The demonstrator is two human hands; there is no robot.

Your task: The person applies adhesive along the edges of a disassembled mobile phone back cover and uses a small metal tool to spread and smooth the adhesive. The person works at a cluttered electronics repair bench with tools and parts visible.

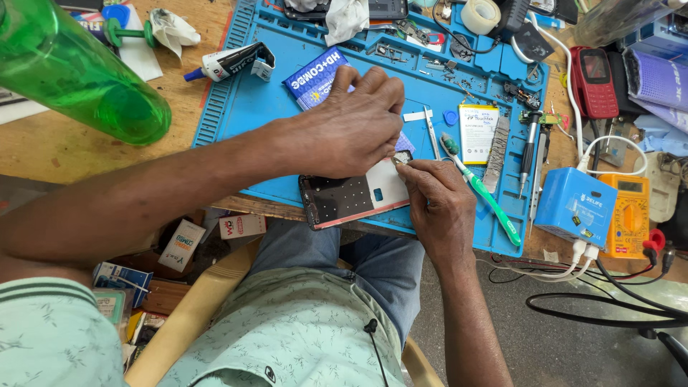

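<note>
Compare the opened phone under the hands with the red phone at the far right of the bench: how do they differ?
The opened phone lies lengthwise across the blue mat's near edge, back off, its insides bare; the red phone lies off the mat and looks whole. The opened phone is larger and flat-slab shaped; the red phone is small, with a little screen. Left hand and right hand work on the opened phone; the red phone lies untouched.

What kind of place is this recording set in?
Most likely a phone repair bench. An opened phone lies on a blue repair mat under the left hand and right hand, with a yellow multimeter and a loose battery nearby.
</note>
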